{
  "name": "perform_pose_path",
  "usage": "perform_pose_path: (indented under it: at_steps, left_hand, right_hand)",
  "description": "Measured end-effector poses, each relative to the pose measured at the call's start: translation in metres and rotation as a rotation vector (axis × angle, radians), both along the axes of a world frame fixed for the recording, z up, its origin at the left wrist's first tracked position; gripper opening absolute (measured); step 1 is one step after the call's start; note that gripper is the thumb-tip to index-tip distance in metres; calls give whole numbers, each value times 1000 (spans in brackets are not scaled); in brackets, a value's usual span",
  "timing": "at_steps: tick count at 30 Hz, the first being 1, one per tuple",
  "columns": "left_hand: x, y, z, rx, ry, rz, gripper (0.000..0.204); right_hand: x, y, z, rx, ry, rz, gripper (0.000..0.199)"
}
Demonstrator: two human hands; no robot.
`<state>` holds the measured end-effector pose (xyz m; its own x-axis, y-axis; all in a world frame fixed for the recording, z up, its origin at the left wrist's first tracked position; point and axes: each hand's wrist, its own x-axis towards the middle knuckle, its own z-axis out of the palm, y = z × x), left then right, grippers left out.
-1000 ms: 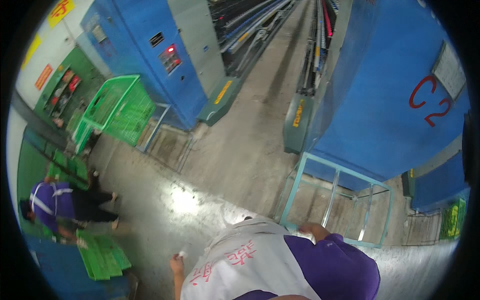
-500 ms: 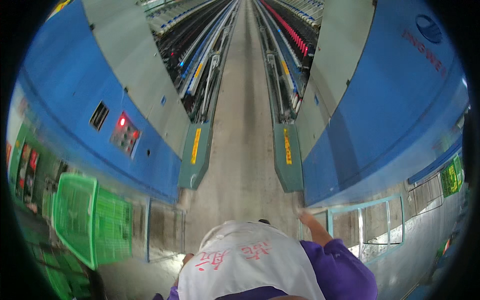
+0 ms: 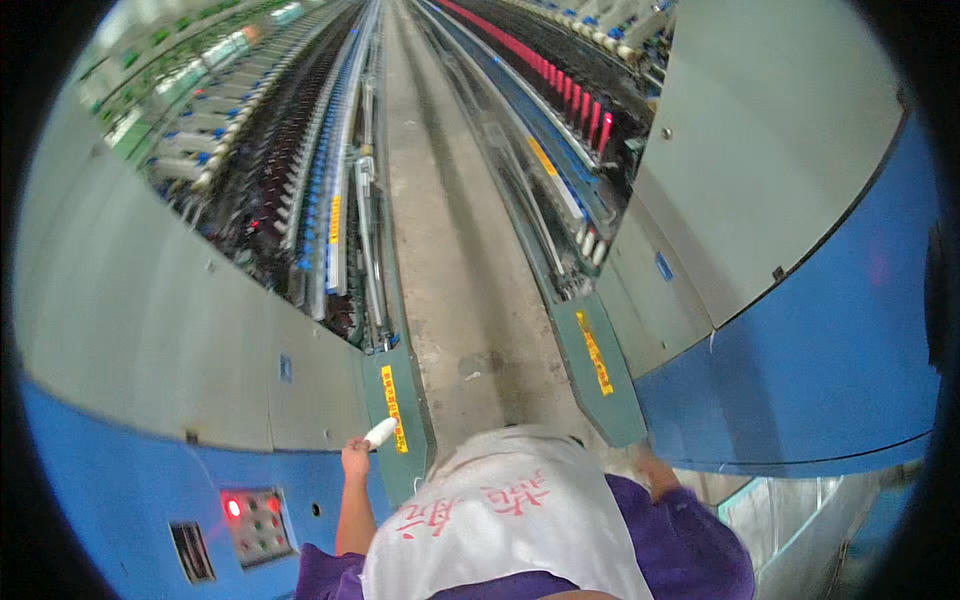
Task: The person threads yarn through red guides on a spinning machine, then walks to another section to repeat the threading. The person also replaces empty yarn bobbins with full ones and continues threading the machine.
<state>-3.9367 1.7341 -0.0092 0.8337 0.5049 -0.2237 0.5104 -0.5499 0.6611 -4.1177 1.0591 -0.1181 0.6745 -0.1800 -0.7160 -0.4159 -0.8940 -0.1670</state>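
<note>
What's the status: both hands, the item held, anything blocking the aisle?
Left hand grips white bobbin. Right hand mostly hidden behind apron. Aisle floor unobstructed.

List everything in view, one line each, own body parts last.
spinning machines: two long rows, grey and blue housings, either side
aisle floor: one, grey concrete, centre
red bobbins: one row, red, upper right
control panel: one, red lit lamp, lower left
yellow labels: several, on the green end guards
white bobbin: one, in left hand
apron: one, white, bottom centre
left hand: gripping bobbin
right hand: mostly hidden
</note>
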Motion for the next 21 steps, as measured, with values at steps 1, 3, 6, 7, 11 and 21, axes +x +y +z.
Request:
perform_pose_path:
  at_steps: [1, 3, 6, 7, 11, 21]
  left_hand:
    - [15, -5, -8, -206, 125, 119, 19]
    - [42, -2, -19, -254, 227, 67, 19]
    - [106, 6, -38, -291, 329, 29, 19]
    - [135, 8, -45, -299, 349, 27, 20]
    - [296, 20, -55, -312, 364, -24, 21]
    - [854, -20, 41, 45, 25, -636, 27]
  right_hand:
    - [95, 34, 23, 120, -139, -14, 34]
    - [279, 105, 79, 491, -451, -35, 23]
    - [474, 201, 171, 661, -841, 244, 28]
    - [524, 226, 193, 682, -870, 272, 27]
    - [662, 258, 187, 721, -907, 226, 25]
    - [526, 72, -36, -259, 94, -388, 31]
